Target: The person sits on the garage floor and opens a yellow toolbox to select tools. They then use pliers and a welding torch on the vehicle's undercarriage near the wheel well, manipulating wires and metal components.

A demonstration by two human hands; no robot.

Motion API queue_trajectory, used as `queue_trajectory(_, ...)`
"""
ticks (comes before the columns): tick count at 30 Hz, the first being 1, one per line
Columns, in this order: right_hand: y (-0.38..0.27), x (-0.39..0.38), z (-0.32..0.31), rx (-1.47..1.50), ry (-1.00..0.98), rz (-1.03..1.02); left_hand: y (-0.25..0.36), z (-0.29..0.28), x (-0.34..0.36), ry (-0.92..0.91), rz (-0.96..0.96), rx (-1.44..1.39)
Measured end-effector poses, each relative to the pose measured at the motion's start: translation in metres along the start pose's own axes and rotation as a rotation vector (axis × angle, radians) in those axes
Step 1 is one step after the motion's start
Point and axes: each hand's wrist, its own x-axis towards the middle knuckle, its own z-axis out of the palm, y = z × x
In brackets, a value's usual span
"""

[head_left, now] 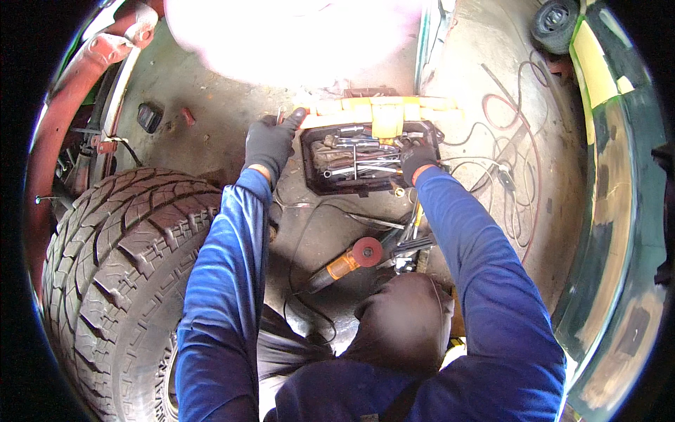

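The work in hand looks to be picking through hand tools (355, 156) heaped in a black toolbox (320, 186) on the concrete floor (436, 278). The gloved right hand (419, 159) is at the box's right end, its fingers pointing in over the tools and partly lost among them, so I cannot tell whether they grasp one or merely rest there. The gloved left hand (270, 143) is outside the box, beyond its left wall, with fingers curled and thumb pointing toward the near end of the orange lid (351, 110). A small shiny piece of metal (280, 114) shows by those fingers (possibly a wrench end), but whether they grip it is unclear.

The tools lie between the two hands: a T-handle wrench (355, 166) stands out near the middle, crossing a long chrome wrench (341, 171), both left of the right fingers and apart from them. My judgement is that the next move calls for the right fingers to separate one tool from the tangle and lift it clear of the rim. The angle grinder (343, 266) lies on the floor, nearer the person's knee (404, 313), well apart from both hands.
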Motion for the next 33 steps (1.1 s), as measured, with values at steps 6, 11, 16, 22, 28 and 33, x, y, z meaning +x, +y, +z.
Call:
queue_trajectory(6, -0.011, -0.016, -0.017, 0.077, 0.056, 0.093, -0.007, 0.001, 0.000, -0.012, 0.011, -0.005)
queue_trajectory(11, 0.016, -0.046, -0.072, 0.081, 0.090, -0.198, -0.012, 0.001, 0.003, -0.011, 0.017, 0.034)
queue_trajectory(16, 0.035, -0.107, -0.111, 0.226, 0.025, -0.164, -0.016, 0.002, 0.008, -0.003, 0.044, 0.049)
queue_trajectory(22, 0.066, -0.199, -0.091, 0.667, 0.225, -0.032, -0.016, 0.001, 0.003, -0.024, 0.027, 0.041)
queue_trajectory(28, -0.004, -0.283, 0.024, 1.235, 0.336, 0.360, -0.011, 0.001, 0.000, -0.011, 0.030, 0.000)
queue_trajectory(33, -0.068, -0.300, 0.113, 1.380, 0.288, 0.550, -0.009, 0.000, -0.001, -0.025, -0.008, 0.025)
